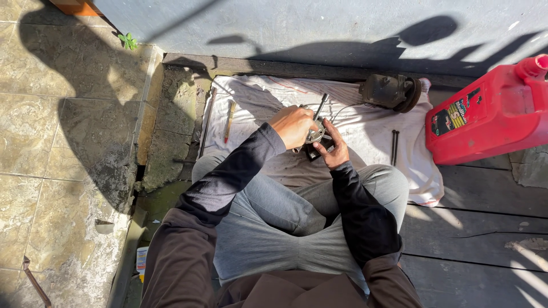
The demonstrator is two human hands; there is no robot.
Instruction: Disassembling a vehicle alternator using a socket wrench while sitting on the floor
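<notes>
Grip: while your left hand (292,125) fists the screwdriver (321,106), your right hand (333,149) clasps the metal part (314,133).
Risk: the tip could slip toward your right fingers.

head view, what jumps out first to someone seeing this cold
The bright red jug at the right edge of the white cloth draws the eye first. Next come the two hands at the cloth's middle: the left hand and right hand close around a small metal part with a dark tool sticking up. A dark motor-like piece lies at the cloth's far edge.
</notes>
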